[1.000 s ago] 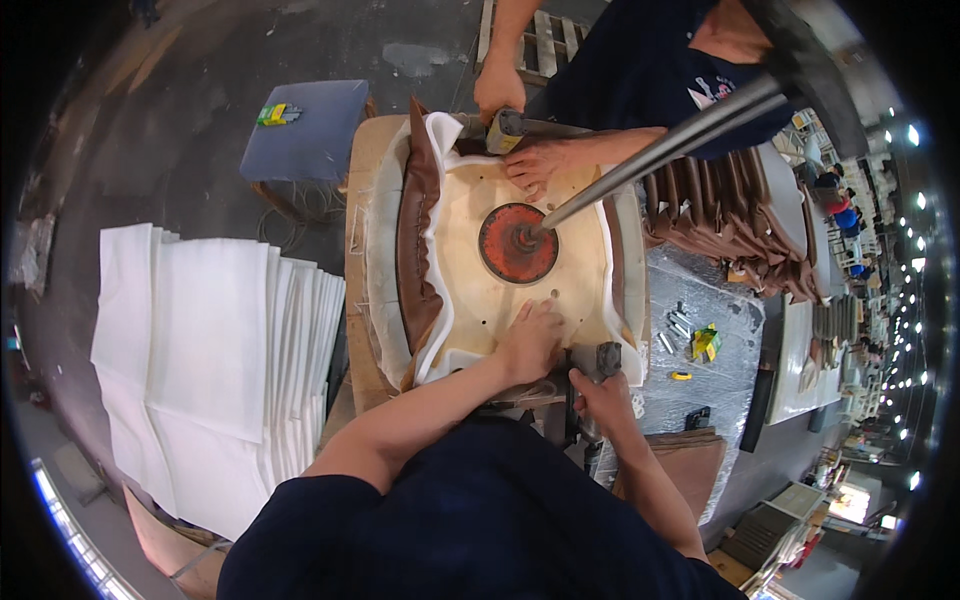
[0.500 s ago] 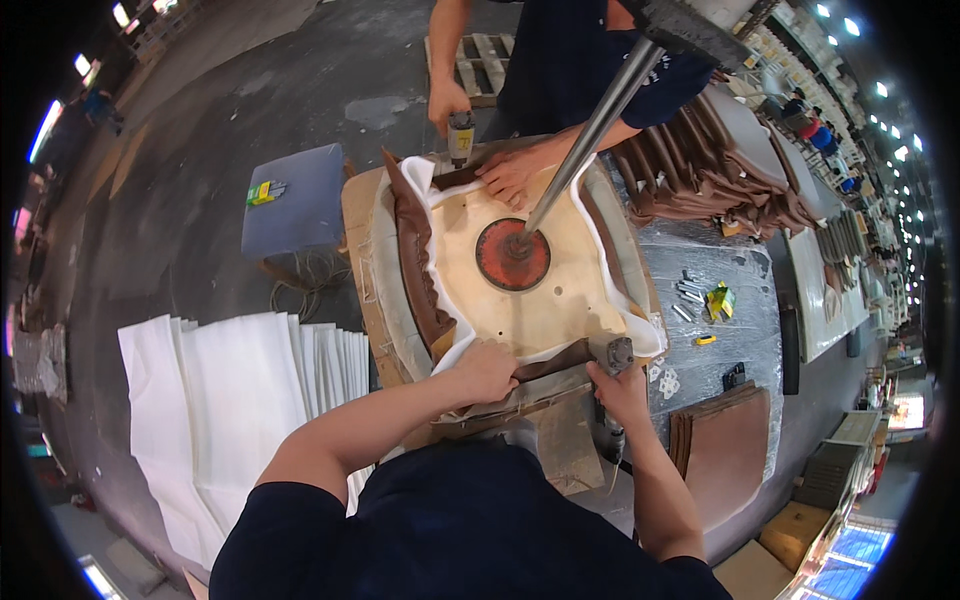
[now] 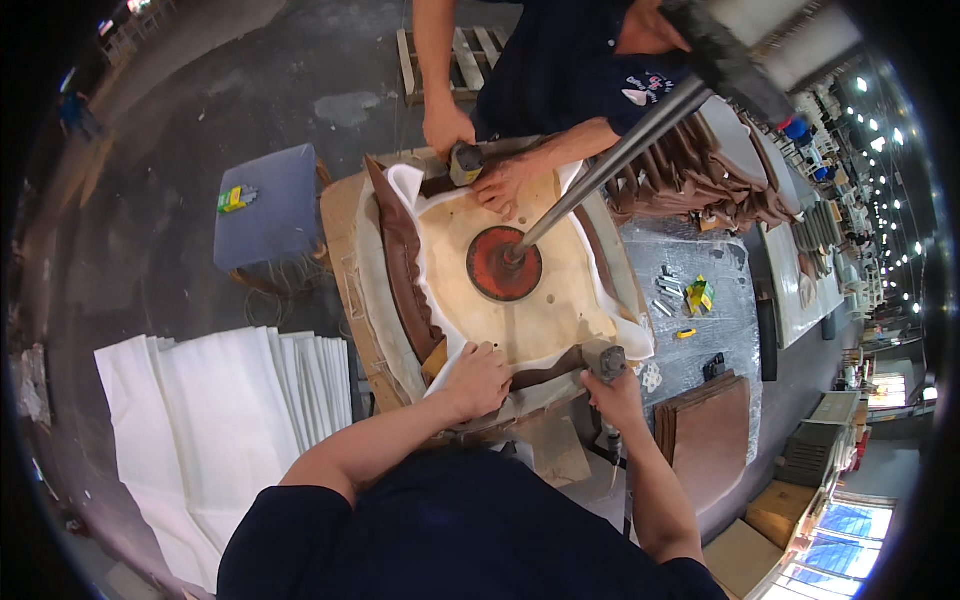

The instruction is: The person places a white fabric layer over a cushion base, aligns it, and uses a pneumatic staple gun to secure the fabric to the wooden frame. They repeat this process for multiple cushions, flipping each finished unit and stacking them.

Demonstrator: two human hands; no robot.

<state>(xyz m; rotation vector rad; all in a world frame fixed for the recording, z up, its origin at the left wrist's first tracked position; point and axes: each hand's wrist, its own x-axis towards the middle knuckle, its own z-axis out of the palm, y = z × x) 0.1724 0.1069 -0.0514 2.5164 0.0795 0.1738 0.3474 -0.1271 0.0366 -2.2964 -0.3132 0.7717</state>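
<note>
In front of me lies a pale wooden seat panel (image 3: 450, 250), with white padding (image 3: 607, 285) and a brown leather cover (image 3: 398, 232) around its edge. A metal rod (image 3: 612, 165) with a round red pad (image 3: 490, 270) at its foot bears on the panel's middle. My left hand (image 3: 476, 384) is closed on the near edge of the brown leather, fingertips over the panel's rim. Gripped in my right hand (image 3: 615, 398) is a staple gun (image 3: 604, 358), its head over the near right part of that edge. A hose hangs below it.
Across from me a co-worker's hand holds another staple gun (image 3: 465, 163); their other hand (image 3: 508, 185) presses the panel. White sheets (image 3: 200, 410) stand at left, near a blue-topped stool (image 3: 268, 215). On the right-hand table are staple strips (image 3: 668, 285), brown pieces (image 3: 705, 430) and folded brown covers (image 3: 680, 175).
My left hand has shifted its hold, fingers now further over the panel's edge. The co-worker's staple gun has come down onto the far edge beside their other hand. My view has turned slightly.
</note>
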